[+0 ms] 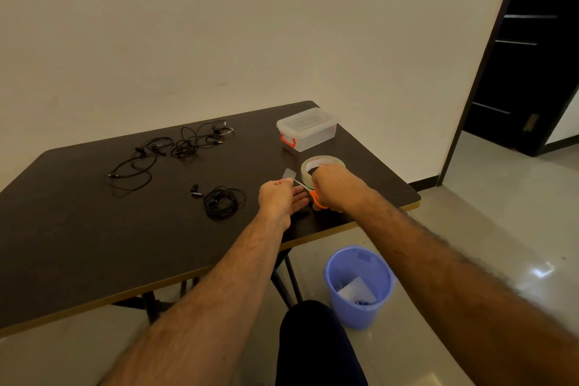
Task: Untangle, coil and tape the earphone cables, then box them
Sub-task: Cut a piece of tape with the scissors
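Observation:
One black earphone cable lies coiled (224, 201) on the dark table (78, 229), left of my hands. Two more earphone cables (169, 150) lie tangled at the far left. My left hand (279, 196) pinches a short strip of clear tape (289, 173) that stands up from its fingertips. My right hand (333, 186) grips orange-handled scissors (316, 199), whose blades point left toward the strip. The tape roll (322, 164) lies flat just behind my right hand. A clear plastic box (308, 128) with a red latch stands closed at the far right corner.
A blue waste bin (358, 283) with scraps inside stands on the floor under the table's right edge. My knee (313, 341) shows at the bottom. A dark doorway (529, 50) opens at the right. A wall runs behind the table.

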The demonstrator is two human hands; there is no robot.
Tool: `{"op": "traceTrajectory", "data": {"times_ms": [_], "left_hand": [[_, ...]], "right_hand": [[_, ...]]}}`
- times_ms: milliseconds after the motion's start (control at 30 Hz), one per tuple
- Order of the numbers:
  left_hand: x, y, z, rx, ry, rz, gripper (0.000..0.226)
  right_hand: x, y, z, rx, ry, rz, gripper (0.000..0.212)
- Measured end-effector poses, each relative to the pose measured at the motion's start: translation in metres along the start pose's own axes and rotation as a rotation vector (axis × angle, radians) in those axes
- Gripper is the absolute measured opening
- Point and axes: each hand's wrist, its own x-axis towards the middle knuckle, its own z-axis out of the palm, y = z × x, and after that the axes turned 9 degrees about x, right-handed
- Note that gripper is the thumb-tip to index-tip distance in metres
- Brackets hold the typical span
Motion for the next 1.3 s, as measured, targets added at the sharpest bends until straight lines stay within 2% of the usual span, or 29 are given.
{"op": "traceTrajectory", "data": {"times_ms": [133,267,333,433,600,800,900,1133,1300], "left_hand": [[-0.008,0.003,0.001,0.049,-0.05,-0.029,0.008],[-0.012,0.0,0.003,0.224,-0.101,0.04,0.007],[-0.01,-0.002,0.002,0.252,-0.081,0.057,0.007],[-0.008,-0.004,0.0,0.273,-0.034,0.074,0.006],[-0.006,-0.007,-0.001,0.292,-0.019,0.142,0.009],[-0.003,-0.004,-0.002,0.28,0.008,0.208,0.011],[-0.004,0.001,-0.004,0.22,-0.035,0.215,0.009],[0.001,0.012,-0.016,0.104,-0.02,0.194,0.008],[0.007,0.017,-0.03,0.128,0.035,0.169,0.009]], "right_hand": [[-0.009,0.001,-0.004,0.085,0.025,0.023,0.062],[-0.011,0.004,-0.001,0.172,0.081,-0.036,0.047],[-0.008,0.006,0.004,0.258,0.045,-0.044,0.039],[-0.008,0.017,0.007,0.428,0.049,-0.168,0.019],[-0.011,0.035,0.015,0.586,0.115,-0.33,0.009],[-0.011,0.039,0.004,0.565,0.129,-0.391,0.004],[-0.008,0.036,0.0,0.468,0.259,-0.391,0.004],[0.008,0.033,-0.009,0.207,0.554,-0.39,0.023],[0.026,0.052,-0.019,0.112,0.476,-0.308,0.026]]}}
